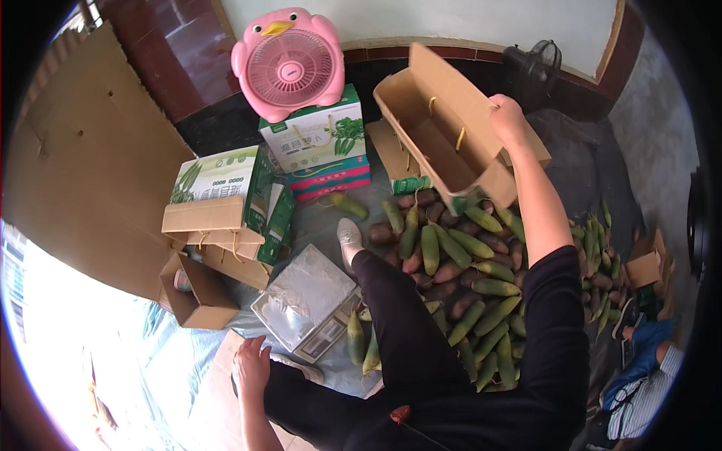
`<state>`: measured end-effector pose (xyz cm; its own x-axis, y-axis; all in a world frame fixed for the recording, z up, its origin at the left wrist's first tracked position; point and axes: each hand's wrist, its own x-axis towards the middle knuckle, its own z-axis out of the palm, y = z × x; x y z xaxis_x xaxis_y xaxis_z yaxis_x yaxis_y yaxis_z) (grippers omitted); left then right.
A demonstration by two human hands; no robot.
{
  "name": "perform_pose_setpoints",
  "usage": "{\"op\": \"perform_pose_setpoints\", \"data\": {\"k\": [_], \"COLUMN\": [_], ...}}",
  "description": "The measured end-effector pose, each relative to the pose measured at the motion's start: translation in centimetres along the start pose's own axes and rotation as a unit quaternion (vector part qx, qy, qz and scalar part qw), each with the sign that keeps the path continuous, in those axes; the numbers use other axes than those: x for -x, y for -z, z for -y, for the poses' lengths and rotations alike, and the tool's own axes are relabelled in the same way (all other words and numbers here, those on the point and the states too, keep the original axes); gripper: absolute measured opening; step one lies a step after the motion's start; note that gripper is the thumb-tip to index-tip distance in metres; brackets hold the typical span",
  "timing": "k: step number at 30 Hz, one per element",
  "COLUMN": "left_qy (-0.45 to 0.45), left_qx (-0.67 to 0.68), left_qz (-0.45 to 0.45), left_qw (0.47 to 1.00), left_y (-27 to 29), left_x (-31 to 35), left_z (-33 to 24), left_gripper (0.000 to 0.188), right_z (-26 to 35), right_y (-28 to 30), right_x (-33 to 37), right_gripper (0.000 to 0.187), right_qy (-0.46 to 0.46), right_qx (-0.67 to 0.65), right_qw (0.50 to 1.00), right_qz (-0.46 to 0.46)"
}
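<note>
A long, brown-lined cardboard box (436,143) is held up above the far edge of a heap of radishes. Its long axis is slanted from upper left to lower right, and its mouth is turned upward and toward the wearer, so that the inside can be seen. Two yellow cords (460,138) are seen against the brown lining. One long flap is raised along its far right side, and the rim of this flap is pinched by the right hand (508,120), with the fingers bent over it. The left hand (252,366) is held beside the left knee, its fingers loosely bent and a little apart; whether the knee is touched cannot be told.

Below the box, green and dark reddish radishes (451,252) are heaped on the floor sheet, the green ones pointed in various directions. To the left, a scale (307,301) is set down at a slant, its platform covered with clear film. Beyond it, a small brown carton (201,295) is left gaping, with a small round item (182,280) inside. Above that, a white and green carton (218,177) is laid with its flaps toward the wearer; its contents are hidden. Farther back, a pink fan (289,68) is stood on a stack of printed cartons (312,146).
</note>
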<state>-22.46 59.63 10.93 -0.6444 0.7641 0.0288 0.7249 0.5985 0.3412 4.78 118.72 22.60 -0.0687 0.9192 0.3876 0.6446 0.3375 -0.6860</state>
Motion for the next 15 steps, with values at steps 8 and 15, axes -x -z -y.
{"op": "perform_pose_setpoints", "data": {"k": [8,15], "left_qy": [0.007,-0.006], "left_qx": [-0.007,0.047], "left_qz": [-0.003,-0.053], "left_qw": [1.000,0.997], "left_y": [0.7,2.3], "left_x": [0.9,1.5], "left_z": [0.4,-0.4], "left_gripper": [0.026,0.041], "right_z": [7.4,14.3], "right_y": [1.0,4.3], "right_x": [3.3,7.2], "right_gripper": [0.016,0.012], "right_qy": [0.266,0.414], "right_qx": [0.164,0.012], "right_qw": [0.950,0.905], "right_qz": [0.027,0.094]}}
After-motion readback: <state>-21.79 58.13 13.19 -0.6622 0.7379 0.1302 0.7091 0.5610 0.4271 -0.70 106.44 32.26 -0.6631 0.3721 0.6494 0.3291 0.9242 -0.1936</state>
